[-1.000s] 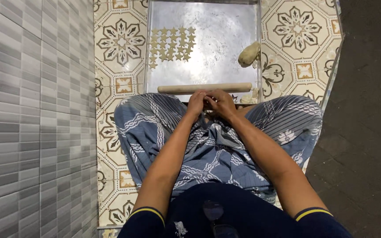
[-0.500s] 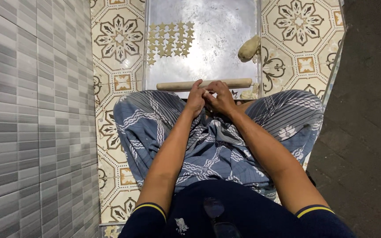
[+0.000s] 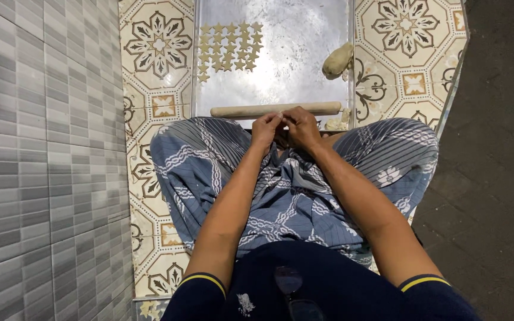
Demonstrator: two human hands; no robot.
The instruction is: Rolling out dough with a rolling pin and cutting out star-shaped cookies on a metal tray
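Observation:
I sit cross-legged in a blue patterned sarong (image 3: 292,190) on a tiled floor. My left hand (image 3: 266,129) and my right hand (image 3: 302,126) meet fingertip to fingertip above my lap, pinching something small that I cannot make out. Just beyond them a wooden rolling pin (image 3: 276,110) lies across the near end of a metal sheet (image 3: 292,65). Several small star-shaped dough pieces (image 3: 228,47) lie in rows at the sheet's far left. A lump of dough (image 3: 337,60) rests at its right edge.
A grey tiled wall (image 3: 37,154) rises at my left. Patterned floor tiles (image 3: 159,47) flank the sheet on both sides. Dark rough ground (image 3: 495,148) lies to the right past the tile edge. Small dough scraps (image 3: 335,123) sit by the pin's right end.
Both hands stay together at the same spot, fingers shifting slightly. The view has tilted a little, so the sheet and pin sit lower in the frame.

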